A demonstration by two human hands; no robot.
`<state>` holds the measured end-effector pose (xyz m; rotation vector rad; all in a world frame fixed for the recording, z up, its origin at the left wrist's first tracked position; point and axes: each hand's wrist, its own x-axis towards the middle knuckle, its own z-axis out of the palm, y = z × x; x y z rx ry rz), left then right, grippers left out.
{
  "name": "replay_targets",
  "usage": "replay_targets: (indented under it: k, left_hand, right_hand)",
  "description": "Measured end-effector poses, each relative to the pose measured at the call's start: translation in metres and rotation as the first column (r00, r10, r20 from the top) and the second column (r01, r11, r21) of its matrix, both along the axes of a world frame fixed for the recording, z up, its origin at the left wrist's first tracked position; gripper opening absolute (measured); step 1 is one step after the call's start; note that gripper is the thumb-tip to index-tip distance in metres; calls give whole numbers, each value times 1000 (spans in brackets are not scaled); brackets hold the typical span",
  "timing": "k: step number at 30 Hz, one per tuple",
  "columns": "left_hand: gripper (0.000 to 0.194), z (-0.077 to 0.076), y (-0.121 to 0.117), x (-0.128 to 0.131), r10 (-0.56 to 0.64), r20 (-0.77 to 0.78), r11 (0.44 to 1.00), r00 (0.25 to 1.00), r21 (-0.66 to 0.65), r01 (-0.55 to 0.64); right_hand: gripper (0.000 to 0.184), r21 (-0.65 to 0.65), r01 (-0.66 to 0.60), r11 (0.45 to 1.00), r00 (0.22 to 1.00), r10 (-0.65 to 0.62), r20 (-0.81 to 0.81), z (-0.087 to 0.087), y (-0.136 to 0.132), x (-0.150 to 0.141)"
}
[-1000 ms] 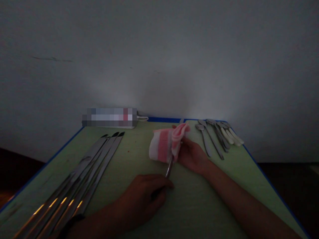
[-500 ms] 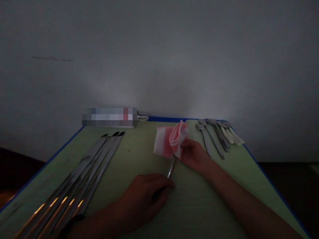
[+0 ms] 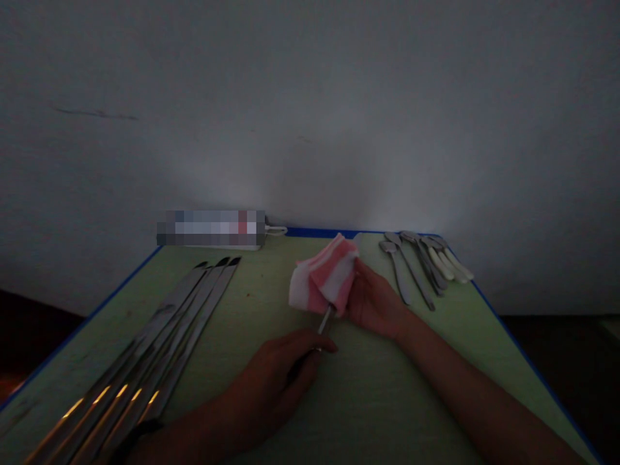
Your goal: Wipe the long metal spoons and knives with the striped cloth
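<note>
My left hand (image 3: 278, 374) rests low on the green table (image 3: 368, 400), its fingers closed round the handle of a metal utensil (image 3: 323, 321). The utensil's far end is wrapped in a pink and white striped cloth (image 3: 322, 278). My right hand (image 3: 375, 300) grips that cloth from the right, fingers closed on it around the utensil. Which kind of utensil it is stays hidden by the cloth.
Several long metal knives (image 3: 159, 349) lie side by side on the left of the table. Several spoons (image 3: 421, 265), some with pale handles, lie at the far right. A white power strip (image 3: 213, 229) sits at the far edge against the wall. The scene is dim.
The cloth in my right hand slid up toward the utensil's end, then back down toward my left hand. My left hand has hardly moved.
</note>
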<state>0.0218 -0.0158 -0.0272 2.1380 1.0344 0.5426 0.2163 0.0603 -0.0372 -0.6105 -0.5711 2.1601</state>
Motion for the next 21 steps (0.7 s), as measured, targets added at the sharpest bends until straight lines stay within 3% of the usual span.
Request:
replay_targets:
  k: [3, 9, 17, 21]
  left_hand:
    - [25, 1, 0, 0, 18, 12, 1000, 1000, -18, -18]
    - [25, 1, -1, 2, -44, -39, 999, 998, -14, 44]
    - [25, -1, -1, 2, -93, -64, 995, 994, 38, 96]
    - [24, -1, -2, 2, -94, -67, 995, 993, 20, 95]
  right_hand:
    - [48, -27, 67, 997, 996, -68, -53, 0, 3, -1]
    - [29, -36, 304, 952, 951, -305, -45, -1, 5, -8]
    - [26, 53, 284, 957, 958, -286, 33, -6, 3, -11]
    - [27, -24, 312, 950, 950, -312, 9, -1, 2, -11]
